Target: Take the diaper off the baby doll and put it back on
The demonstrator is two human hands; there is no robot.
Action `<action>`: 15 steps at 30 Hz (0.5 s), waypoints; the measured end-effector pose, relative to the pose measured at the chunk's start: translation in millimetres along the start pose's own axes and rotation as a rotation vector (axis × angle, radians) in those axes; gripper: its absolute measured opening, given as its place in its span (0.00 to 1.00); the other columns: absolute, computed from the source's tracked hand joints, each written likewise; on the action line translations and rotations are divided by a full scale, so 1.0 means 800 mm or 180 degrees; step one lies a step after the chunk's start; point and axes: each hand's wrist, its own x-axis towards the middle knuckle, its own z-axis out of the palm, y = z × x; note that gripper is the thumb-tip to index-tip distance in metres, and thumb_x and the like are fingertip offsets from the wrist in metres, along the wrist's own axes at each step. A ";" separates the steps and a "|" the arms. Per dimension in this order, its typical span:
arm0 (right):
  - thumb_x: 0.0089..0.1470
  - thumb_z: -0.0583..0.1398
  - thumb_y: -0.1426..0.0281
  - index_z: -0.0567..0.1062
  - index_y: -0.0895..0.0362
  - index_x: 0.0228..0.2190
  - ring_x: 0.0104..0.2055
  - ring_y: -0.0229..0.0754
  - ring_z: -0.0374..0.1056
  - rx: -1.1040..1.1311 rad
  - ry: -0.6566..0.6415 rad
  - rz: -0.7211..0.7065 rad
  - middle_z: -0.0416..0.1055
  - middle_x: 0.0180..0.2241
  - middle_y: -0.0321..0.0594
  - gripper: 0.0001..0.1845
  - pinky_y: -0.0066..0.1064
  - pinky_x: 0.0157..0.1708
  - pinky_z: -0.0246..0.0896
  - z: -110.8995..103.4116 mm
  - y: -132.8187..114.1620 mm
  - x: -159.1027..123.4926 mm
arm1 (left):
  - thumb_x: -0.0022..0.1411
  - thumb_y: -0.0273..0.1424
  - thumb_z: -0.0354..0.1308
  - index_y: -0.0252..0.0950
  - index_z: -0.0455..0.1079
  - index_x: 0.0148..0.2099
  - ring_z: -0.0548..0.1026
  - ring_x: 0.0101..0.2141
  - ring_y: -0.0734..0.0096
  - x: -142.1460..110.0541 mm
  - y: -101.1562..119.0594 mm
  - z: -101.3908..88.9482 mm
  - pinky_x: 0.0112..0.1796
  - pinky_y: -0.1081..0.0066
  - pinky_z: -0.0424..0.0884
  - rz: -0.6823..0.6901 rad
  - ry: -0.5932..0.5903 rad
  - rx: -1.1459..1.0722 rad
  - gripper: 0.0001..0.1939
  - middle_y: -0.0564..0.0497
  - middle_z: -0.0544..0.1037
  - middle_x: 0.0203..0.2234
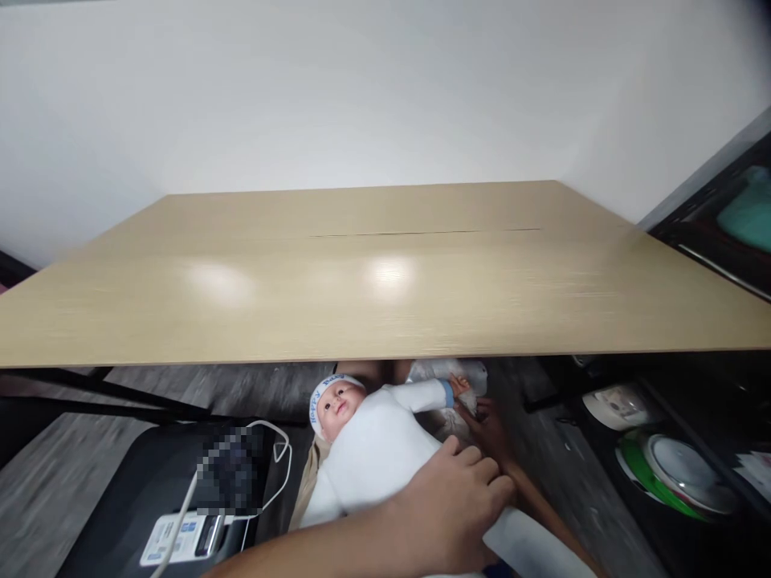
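A baby doll (385,437) in a white outfit and a white cap with blue lettering lies on its back across my lap, below the table edge. My left hand (463,498) reaches over its lower body, fingers curled round it near a white-clad leg (533,546). Beside the doll's outstretched hand (458,385), my right hand (487,427) has its fingers closed on a crumpled clear plastic bag (449,421). The fingertips are partly hidden in the plastic.
A wooden table (385,297) spans the view above my lap. On the left is a black seat (126,490) with a white cable (289,466) and a labelled white packet (174,539). A dark shelf on the right holds a green-rimmed container (675,474) and a white object (618,408).
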 end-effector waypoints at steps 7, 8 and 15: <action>0.62 0.62 0.43 0.67 0.51 0.56 0.69 0.71 0.63 -0.0046 0.0268 -0.0316 0.70 0.61 0.58 0.32 0.58 0.71 0.58 -0.007 0.010 -0.003 | 0.62 0.47 0.72 0.33 0.71 0.51 0.76 0.43 0.59 0.004 0.000 0.006 0.44 0.58 0.65 0.0142 -0.0059 0.0116 0.26 0.47 0.80 0.43; 0.62 0.62 0.45 0.68 0.51 0.57 0.71 0.70 0.61 -0.0030 0.0154 -0.0443 0.69 0.63 0.57 0.31 0.57 0.74 0.54 -0.003 0.009 0.001 | 0.62 0.47 0.72 0.33 0.71 0.51 0.76 0.43 0.59 0.005 0.000 0.005 0.44 0.58 0.65 0.0151 -0.0061 0.0123 0.27 0.47 0.80 0.43; 0.68 0.49 0.60 0.73 0.51 0.56 0.64 0.62 0.70 0.0162 -0.0345 -0.0836 0.77 0.51 0.53 0.22 0.54 0.66 0.66 0.042 0.003 0.043 | 0.60 0.46 0.75 0.32 0.72 0.51 0.76 0.45 0.57 0.004 0.002 0.004 0.44 0.58 0.66 0.0143 0.0000 0.0191 0.27 0.47 0.81 0.43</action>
